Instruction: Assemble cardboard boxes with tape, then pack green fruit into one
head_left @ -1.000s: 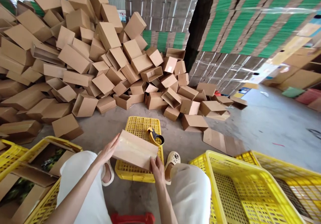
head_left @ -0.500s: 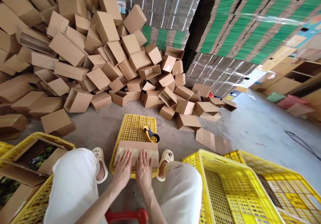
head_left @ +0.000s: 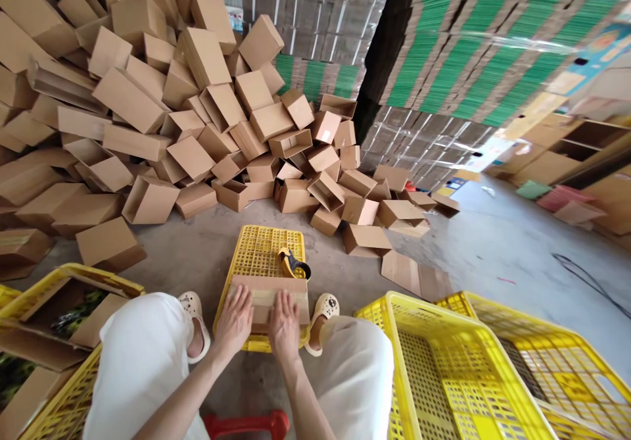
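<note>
Between my feet a cardboard box (head_left: 266, 302) lies on an upturned yellow plastic crate (head_left: 256, 249), with a band of tape along its top. My left hand (head_left: 237, 318) rests flat on the left part of the box, fingers stretched out. Flat on its right part lies my right hand (head_left: 284, 321), fingers also extended and close together. Just beyond the box, a yellow and black tape dispenser (head_left: 294, 264) sits on the crate near its right edge.
A big heap of cardboard boxes (head_left: 197, 118) spreads across the floor ahead. Yellow crates (head_left: 394, 335) stand at my right. At my left, another yellow crate (head_left: 73, 394) holds an open carton. Stacks of flattened cartons (head_left: 434, 52) rise behind. A red stool (head_left: 246, 425) shows beneath me.
My hands have slid apart on the box top, the left going left and the right slightly right. The box and the tape dispenser stay on the crate.
</note>
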`<state>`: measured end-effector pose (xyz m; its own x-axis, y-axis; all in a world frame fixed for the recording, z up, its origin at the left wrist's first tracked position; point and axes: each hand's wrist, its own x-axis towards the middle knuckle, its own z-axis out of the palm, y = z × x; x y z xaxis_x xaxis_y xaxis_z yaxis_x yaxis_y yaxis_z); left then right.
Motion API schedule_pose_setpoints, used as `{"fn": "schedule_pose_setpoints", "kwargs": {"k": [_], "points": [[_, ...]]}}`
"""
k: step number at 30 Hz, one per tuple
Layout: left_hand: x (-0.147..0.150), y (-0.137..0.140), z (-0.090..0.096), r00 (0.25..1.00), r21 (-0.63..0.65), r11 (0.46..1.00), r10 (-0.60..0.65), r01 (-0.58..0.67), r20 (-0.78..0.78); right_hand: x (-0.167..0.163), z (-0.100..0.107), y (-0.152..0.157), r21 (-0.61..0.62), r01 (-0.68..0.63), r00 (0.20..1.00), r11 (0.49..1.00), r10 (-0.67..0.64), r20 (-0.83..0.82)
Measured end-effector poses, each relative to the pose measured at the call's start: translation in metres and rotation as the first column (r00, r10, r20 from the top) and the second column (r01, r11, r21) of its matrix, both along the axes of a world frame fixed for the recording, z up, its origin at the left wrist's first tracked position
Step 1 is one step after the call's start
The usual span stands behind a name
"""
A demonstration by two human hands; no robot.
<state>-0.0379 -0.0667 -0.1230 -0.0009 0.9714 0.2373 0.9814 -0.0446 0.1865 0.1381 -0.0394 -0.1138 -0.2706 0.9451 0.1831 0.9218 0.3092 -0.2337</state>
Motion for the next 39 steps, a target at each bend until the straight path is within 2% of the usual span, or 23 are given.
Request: {"fn": "schedule_pose_setpoints", "kwargs": {"k": [3, 5, 10, 13, 16, 20, 23, 26, 28, 30, 32, 34, 36, 39], "points": [[0.016, 0.002, -0.005, 0.998, -0.017, 0.997, -0.069, 0.069, 0.011, -0.027, 0.005, -0.001, -0.08, -0.12, 0.993, 0.99, 0.118, -0.028], [0.016, 0.003, -0.005, 0.997, -0.003, 0.997, -0.076, 0.076, 0.02, -0.026, 0.01, 0.002, -0.107, -0.126, 0.991, 0.986, 0.121, -0.052], [0.002, 0.008, 0.004, 0.998, 0.02, 1.0, 0.019, -0.02, 0.055, 0.028, 0.019, 0.015, -0.051, 0.062, 0.998, 0.997, -0.064, -0.027], [0.008, 0.01, 0.007, 0.997, 0.013, 0.998, 0.066, -0.067, 0.048, 0.048, 0.018, 0.018, -0.023, 0.128, 0.992, 0.992, -0.128, -0.009], [0.031, 0.01, 0.008, 0.998, 0.002, 0.999, 0.035, -0.035, 0.057, 0.035, 0.012, 0.013, -0.013, 0.111, 0.994, 0.994, -0.111, -0.008], [0.054, 0.011, 0.011, 0.991, -0.052, 0.993, -0.1, 0.104, 0.091, 0.011, 0.008, 0.005, -0.062, -0.031, 0.999, 0.998, 0.03, -0.021], [0.037, 0.009, 0.01, 0.992, -0.043, 0.994, -0.101, 0.104, 0.078, 0.023, 0.008, 0.008, -0.054, -0.007, 1.0, 0.999, 0.006, -0.018], [-0.003, 0.003, 0.005, 0.998, -0.013, 1.0, -0.003, 0.004, 0.062, 0.046, 0.007, 0.015, -0.038, 0.082, 0.997, 0.996, -0.082, -0.007], [-0.023, -0.003, 0.0, 0.996, -0.003, 0.998, 0.066, -0.066, 0.06, 0.05, 0.005, 0.016, -0.032, 0.13, 0.992, 0.991, -0.13, 0.002], [-0.027, -0.007, -0.004, 0.991, 0.012, 0.993, 0.118, -0.119, 0.058, 0.04, 0.002, 0.01, -0.017, 0.148, 0.989, 0.989, -0.148, 0.0], [-0.013, -0.01, -0.007, 0.99, 0.033, 0.99, 0.137, -0.138, 0.046, 0.02, -0.001, -0.002, 0.0, 0.108, 0.994, 0.994, -0.108, -0.013], [0.008, -0.012, -0.008, 0.995, 0.047, 0.994, 0.094, -0.095, 0.027, 0.0, -0.001, -0.016, 0.0, 0.014, 0.999, 1.0, -0.014, -0.029], [0.023, -0.016, -0.008, 1.0, 0.048, 0.999, -0.011, 0.01, 0.023, -0.009, -0.001, -0.026, -0.014, -0.072, 0.997, 0.997, 0.072, -0.042], [0.019, -0.023, -0.005, 0.995, 0.041, 0.995, -0.089, 0.088, 0.034, 0.009, 0.002, -0.03, -0.01, -0.089, 0.995, 0.996, 0.089, -0.047]]}}
